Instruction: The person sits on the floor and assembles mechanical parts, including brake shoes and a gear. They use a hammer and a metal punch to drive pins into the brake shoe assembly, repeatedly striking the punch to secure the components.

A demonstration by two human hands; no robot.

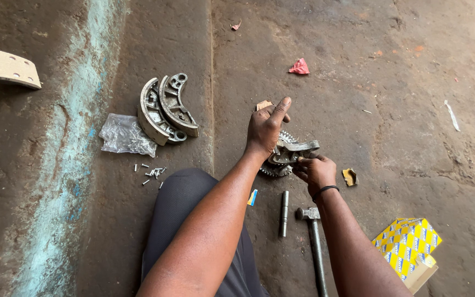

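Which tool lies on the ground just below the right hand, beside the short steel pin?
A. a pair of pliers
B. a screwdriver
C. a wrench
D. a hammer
D: a hammer lies head-up beneath the right hand, with the short steel pin to its left.

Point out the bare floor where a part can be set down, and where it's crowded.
Free: the wide stretch beyond the hands, between the red scrap and the white strip; also the floor between the yellow scrap and the yellow box. Crowded: the brake shoes, plastic bag and loose rivets; and below the toothed part, the steel pin beside the hammer.
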